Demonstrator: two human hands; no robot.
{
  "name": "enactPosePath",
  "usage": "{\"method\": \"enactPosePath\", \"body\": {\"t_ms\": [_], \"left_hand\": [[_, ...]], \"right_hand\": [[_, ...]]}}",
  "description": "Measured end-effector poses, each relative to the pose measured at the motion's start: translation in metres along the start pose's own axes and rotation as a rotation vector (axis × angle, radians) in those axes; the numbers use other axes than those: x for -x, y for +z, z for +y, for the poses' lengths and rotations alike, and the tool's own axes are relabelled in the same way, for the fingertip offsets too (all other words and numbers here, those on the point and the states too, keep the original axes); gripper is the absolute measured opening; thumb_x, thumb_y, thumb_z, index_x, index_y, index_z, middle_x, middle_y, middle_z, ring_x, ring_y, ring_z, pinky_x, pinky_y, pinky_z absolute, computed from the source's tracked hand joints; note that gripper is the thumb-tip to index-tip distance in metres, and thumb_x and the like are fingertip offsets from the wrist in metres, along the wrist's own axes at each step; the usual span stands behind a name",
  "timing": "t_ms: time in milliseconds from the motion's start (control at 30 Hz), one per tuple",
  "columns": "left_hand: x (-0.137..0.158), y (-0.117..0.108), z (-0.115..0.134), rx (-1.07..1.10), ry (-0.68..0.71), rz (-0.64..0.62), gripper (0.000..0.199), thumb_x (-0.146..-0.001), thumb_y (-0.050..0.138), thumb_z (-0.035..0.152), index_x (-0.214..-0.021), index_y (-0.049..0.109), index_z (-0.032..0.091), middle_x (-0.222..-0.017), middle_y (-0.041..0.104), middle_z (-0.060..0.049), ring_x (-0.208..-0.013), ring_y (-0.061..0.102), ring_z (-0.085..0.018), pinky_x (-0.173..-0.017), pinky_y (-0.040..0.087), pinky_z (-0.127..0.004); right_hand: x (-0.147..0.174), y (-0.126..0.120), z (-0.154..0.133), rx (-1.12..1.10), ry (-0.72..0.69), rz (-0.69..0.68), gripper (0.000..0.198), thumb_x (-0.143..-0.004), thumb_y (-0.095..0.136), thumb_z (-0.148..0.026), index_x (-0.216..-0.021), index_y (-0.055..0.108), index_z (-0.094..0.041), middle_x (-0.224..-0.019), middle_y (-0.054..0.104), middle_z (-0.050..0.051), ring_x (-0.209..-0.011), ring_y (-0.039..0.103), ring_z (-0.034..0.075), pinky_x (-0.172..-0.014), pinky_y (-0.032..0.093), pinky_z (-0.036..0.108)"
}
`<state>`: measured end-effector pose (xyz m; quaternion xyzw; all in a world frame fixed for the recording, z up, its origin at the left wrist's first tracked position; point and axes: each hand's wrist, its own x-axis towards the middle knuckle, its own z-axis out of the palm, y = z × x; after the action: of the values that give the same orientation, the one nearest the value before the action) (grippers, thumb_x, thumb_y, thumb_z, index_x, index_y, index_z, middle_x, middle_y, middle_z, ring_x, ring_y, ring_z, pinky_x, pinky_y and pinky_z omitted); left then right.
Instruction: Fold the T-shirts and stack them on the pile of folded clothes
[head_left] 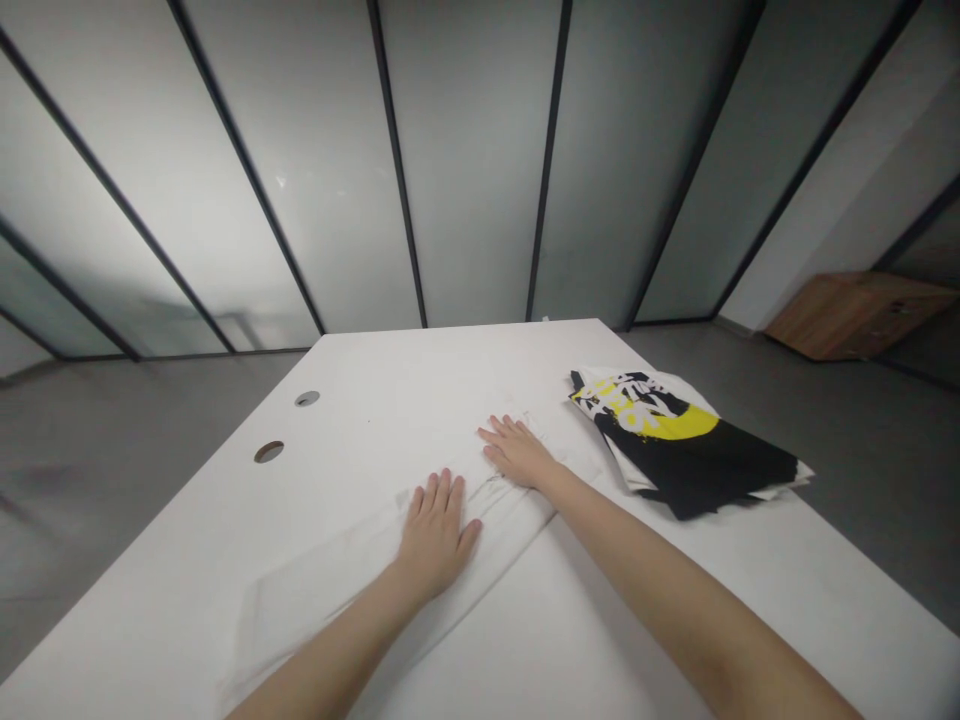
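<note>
A long strip of thin white fabric (315, 565), folded lengthwise, lies slantwise across the white table. Its kind is hard to make out against the white surface. My left hand (436, 535) rests flat on the middle of it, fingers stretched forward and thumb out. Farther up and to the right, my right hand (516, 452) presses palm down near its far end, fingers spread. Faint creases show in the fabric between and around both hands. To the right of my right hand sits a pile of folded T-shirts (675, 455), the top one black with a yellow and white print.
The white table (420, 385) has two round holes (269, 452) near its left edge. Frosted glass panels (472, 180) with dark frames stand behind it. A wooden cabinet (847, 315) is on the grey floor at the far right.
</note>
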<state>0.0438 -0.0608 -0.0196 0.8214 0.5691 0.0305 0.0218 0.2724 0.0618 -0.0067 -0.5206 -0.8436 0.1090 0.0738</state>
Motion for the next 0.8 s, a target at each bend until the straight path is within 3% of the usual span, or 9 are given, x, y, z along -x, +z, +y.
{"method": "enactPosePath", "body": {"t_ms": [100,200,300,467,567,800], "left_hand": [[-0.001,-0.01,-0.003,0.004,0.0,-0.032,0.072,-0.106,0.04,0.052,-0.166,0.035,0.012,-0.172,0.03,-0.02,-0.161,0.024,-0.039,-0.127,0.027,-0.061],[0.005,-0.016,-0.017,0.006,0.029,-0.003,0.071,-0.107,0.036,0.055,-0.166,0.036,0.016,-0.172,0.03,-0.019,-0.161,0.025,-0.037,-0.127,0.027,-0.061],[0.017,-0.012,-0.035,-0.012,0.062,0.014,0.07,-0.107,0.034,0.058,-0.166,0.039,0.021,-0.172,0.033,-0.016,-0.161,0.027,-0.036,-0.127,0.027,-0.06],[0.033,0.005,-0.046,-0.039,0.079,0.059,0.069,-0.107,0.037,0.059,-0.166,0.037,0.024,-0.173,0.032,-0.013,-0.16,0.029,-0.035,-0.128,0.027,-0.059],[0.03,0.007,-0.039,-0.032,0.047,0.048,0.07,-0.107,0.037,0.058,-0.168,0.035,0.024,-0.173,0.03,-0.014,-0.16,0.028,-0.036,-0.128,0.025,-0.061],[0.008,-0.011,-0.014,-0.011,-0.081,-0.094,0.073,-0.106,0.039,0.055,-0.168,0.033,0.018,-0.174,0.022,-0.02,-0.161,0.021,-0.043,-0.125,0.026,-0.067]], "right_hand": [[-0.005,-0.013,0.005,-0.009,-0.064,0.0,0.056,-0.111,0.028,-0.04,-0.158,0.053,-0.021,-0.172,0.036,0.011,-0.161,0.027,0.03,-0.129,0.02,0.048],[0.006,-0.018,-0.002,0.01,-0.033,0.08,0.056,-0.111,0.026,-0.037,-0.154,0.057,-0.02,-0.169,0.042,0.009,-0.16,0.028,0.029,-0.131,0.016,0.046],[0.029,-0.007,-0.023,0.014,0.056,0.154,0.057,-0.111,0.028,-0.046,-0.159,0.051,-0.026,-0.172,0.037,0.007,-0.162,0.022,0.033,-0.131,0.011,0.052],[0.052,0.022,-0.05,-0.023,0.242,0.091,0.064,-0.106,0.038,-0.063,-0.164,0.043,-0.037,-0.177,0.024,0.005,-0.161,0.017,0.047,-0.126,0.009,0.068],[0.042,0.023,-0.044,-0.018,0.216,0.063,0.066,-0.104,0.04,-0.065,-0.165,0.04,-0.037,-0.178,0.02,0.006,-0.161,0.016,0.047,-0.126,0.008,0.068],[-0.006,-0.002,-0.008,0.018,0.031,-0.026,0.064,-0.106,0.038,-0.061,-0.165,0.039,-0.038,-0.177,0.021,0.004,-0.163,0.016,0.04,-0.129,0.009,0.062]]}}
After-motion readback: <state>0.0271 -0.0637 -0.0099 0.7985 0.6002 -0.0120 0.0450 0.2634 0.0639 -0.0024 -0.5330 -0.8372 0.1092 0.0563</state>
